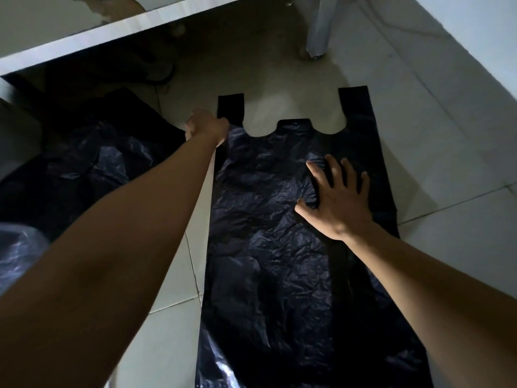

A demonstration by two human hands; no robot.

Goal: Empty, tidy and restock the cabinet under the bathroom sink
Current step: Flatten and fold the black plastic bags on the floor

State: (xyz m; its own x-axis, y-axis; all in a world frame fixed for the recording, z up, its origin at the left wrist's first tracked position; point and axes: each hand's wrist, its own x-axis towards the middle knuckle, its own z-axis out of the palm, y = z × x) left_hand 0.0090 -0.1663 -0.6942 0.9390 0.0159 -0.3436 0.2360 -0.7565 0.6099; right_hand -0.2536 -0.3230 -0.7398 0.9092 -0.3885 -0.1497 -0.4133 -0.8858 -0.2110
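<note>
A large black plastic bag (268, 219) with two handle straps lies flat on the white tiled floor, handles pointing away from me. My left hand (205, 126) is closed on the bag's upper left corner, at the base of the left handle strap. My right hand (335, 197) rests palm down with fingers spread on the right half of the bag, pressing it flat.
More crumpled black plastic (92, 166) lies on the floor to the left, reaching under a white counter edge (117, 30). A white plastic leg (317, 32) stands at the back right. A white wall (475, 37) runs along the right. Dark shapes sit under the counter.
</note>
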